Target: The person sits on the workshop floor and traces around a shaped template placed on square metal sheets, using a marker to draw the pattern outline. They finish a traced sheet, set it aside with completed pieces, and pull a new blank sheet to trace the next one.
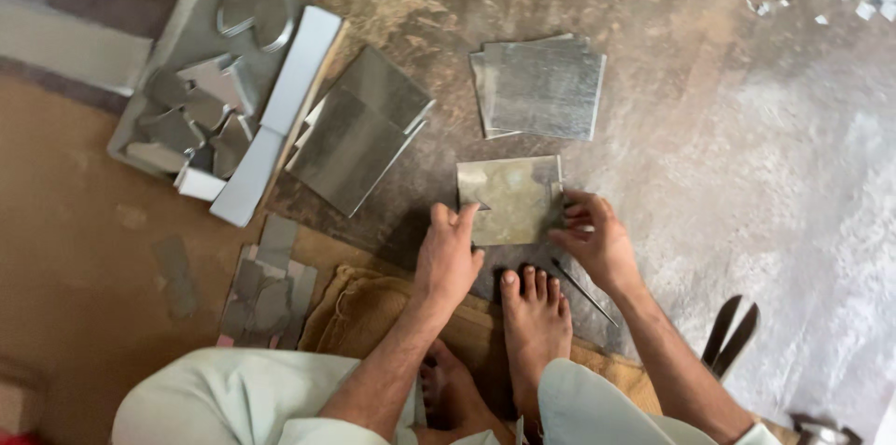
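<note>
Near the middle of the frame, a square metal sheet (pixel 509 198) lies flat on the stained concrete floor (pixel 728 174). The left hand (pixel 448 249) rests on its lower left edge, fingers spread and pressing down on the sheet rather than closed around it. The right hand (pixel 593 235) grips the sheet's right edge, fingers curled together and pinching the rim.

Just below the sheet, a bare foot (pixel 534 310) points up toward it, toes close to its lower edge. A thin metal rod (pixel 583 291) lies on the floor just right of the foot, beneath the right wrist. The person sits on a piece of brown burlap sacking (pixel 359 310) in the lower middle of the frame.

Above the held sheet, in the upper middle, sits a small stack of similar square metal sheets (pixel 541 86). To the left of centre lies another stack of darker sheets (pixel 359 128), turned at an angle. In the upper left, a flat tray-like sheet (pixel 191 11) carries cut metal offcuts (pixel 201 114) and a round disc (pixel 254 8), with a long pale strip (pixel 275 118) along its right side. More small scraps (pixel 271 286) lie at the lower left. At the lower right, a pair of dark shears (pixel 733 333) rests on the floor.
</note>
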The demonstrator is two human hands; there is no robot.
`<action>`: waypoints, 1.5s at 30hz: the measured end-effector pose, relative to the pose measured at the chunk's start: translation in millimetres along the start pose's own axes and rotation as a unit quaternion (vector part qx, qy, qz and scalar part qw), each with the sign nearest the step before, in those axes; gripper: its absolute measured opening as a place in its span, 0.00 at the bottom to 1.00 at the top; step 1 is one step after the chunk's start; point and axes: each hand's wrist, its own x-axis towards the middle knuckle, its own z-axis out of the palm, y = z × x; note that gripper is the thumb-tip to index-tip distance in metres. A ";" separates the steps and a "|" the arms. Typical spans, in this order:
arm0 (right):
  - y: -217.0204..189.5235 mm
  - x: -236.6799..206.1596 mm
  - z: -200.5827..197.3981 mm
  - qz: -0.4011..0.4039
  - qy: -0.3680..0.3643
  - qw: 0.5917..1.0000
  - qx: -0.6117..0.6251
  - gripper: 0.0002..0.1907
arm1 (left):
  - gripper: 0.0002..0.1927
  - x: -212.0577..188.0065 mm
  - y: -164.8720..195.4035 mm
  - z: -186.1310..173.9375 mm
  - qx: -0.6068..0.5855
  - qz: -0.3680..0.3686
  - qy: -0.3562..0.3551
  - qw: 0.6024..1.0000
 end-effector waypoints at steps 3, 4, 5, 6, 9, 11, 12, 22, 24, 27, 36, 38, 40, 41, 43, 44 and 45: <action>-14.1 -8.2 -7.5 -0.043 -0.031 0.998 -0.017 0.41 | 0.35 0.5 2.3 2.0 0.017 0.002 0.006 1.000; -19.4 -10.7 -8.8 -0.067 -0.035 0.996 -0.043 0.42 | 0.35 0.8 2.9 2.5 0.021 0.001 0.002 1.000; -24.6 -12.6 -9.8 -0.092 -0.041 0.992 -0.070 0.44 | 0.35 1.2 3.4 2.8 0.025 -0.001 -0.001 1.000; -29.3 -13.7 -10.1 -0.101 -0.037 0.990 -0.091 0.43 | 0.34 1.6 3.7 3.1 0.029 -0.006 -0.003 1.000; -38.5 -12.8 -8.5 -0.118 -0.029 0.981 -0.153 0.39 | 0.33 2.3 3.9 3.1 0.028 -0.002 -0.001 1.000; -40.1 -9.9 -8.0 -0.113 -0.024 0.974 -0.193 0.35 | 0.33 2.1 3.7 2.9 0.026 -0.012 -0.011 1.000; -39.7 -8.4 -8.3 -0.107 -0.031 0.976 -0.189 0.34 | 0.33 1.8 3.6 2.8 0.024 -0.013 -0.014 1.000; -33.1 -11.0 -10.9 -0.085 -0.045 0.984 -0.152 0.31 | 0.31 -2.9 5.8 5.3 0.050 -0.046 -0.022 0.997; -33.2 -11.4 -10.3 -0.081 -0.043 0.984 -0.155 0.31 | 0.30 -3.8 6.9 6.0 0.080 -0.036 0.008 0.996; -32.9 -11.2 -10.7 -0.072 -0.045 0.982 -0.168 0.31 | 0.30 -5.3 8.4 6.1 0.061 -0.045 0.013 0.997; -32.1 -9.4 -13.2 -0.092 -0.048 0.982 -0.158 0.33 | 0.31 -3.6 14.6 1.2 0.041 -0.020 0.022 0.999; -29.6 -9.0 -13.8 -0.082 -0.051 0.981 -0.167 0.34 | 0.34 2.4 17.7 0.8 0.073 -0.010 0.006 0.997; -26.1 -9.6 -14.1 -0.088 -0.047 0.984 -0.148 0.33 | 0.34 12.3 21.6 1.3 0.084 0.024 0.001 0.996; -24.3 -10.4 -14.4 -0.089 -0.045 0.986 -0.137 0.33 | 0.32 18.7 23.7 1.9 0.079 0.051 0.006 0.996; -22.0 -12.4 -14.2 -0.086 -0.041 0.987 -0.131 0.32 | 0.30 34.0 27.8 3.8 0.087 0.124 0.012 0.988; -21.9 -13.5 -13.8 -0.089 -0.041 0.987 -0.127 0.32 | 0.29 42.3 29.7 5.1 0.105 0.170 0.017 0.980; -22.5 -13.9 -13.9 -0.094 -0.041 0.985 -0.138 0.32 | 0.28 50.5 31.4 6.4 0.123 0.218 0.025 0.968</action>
